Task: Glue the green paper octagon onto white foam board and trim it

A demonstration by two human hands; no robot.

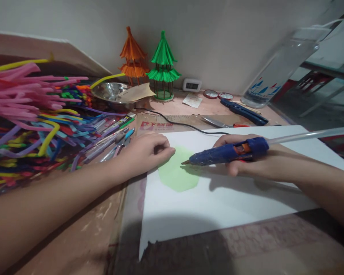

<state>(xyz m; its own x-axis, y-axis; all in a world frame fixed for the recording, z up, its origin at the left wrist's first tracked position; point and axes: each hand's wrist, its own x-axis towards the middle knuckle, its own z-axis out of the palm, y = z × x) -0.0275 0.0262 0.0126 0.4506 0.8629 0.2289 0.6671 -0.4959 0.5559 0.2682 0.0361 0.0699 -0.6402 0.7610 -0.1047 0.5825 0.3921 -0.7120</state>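
Observation:
My right hand (246,164) is wrapped round a blue hot glue gun (218,153), with a long clear glue stick coming out of its back. The gun's tip points left, just over a light green paper octagon (179,177). That octagon lies flat on a large white sheet (235,204). At its upper left edge rests my left hand (151,152), fingers curled in and thumb tip touching or close to the green paper. Whether anything is pinched inside the left hand is hidden.
Pipe cleaners (23,103) in many colours pile up on the left, beside several pens (117,141). Behind stand a metal bowl (110,93), an orange pagoda (133,57) and a green pagoda (163,65). Scissors (218,123), a utility knife (243,112) and a clear bottle (275,72) are back right.

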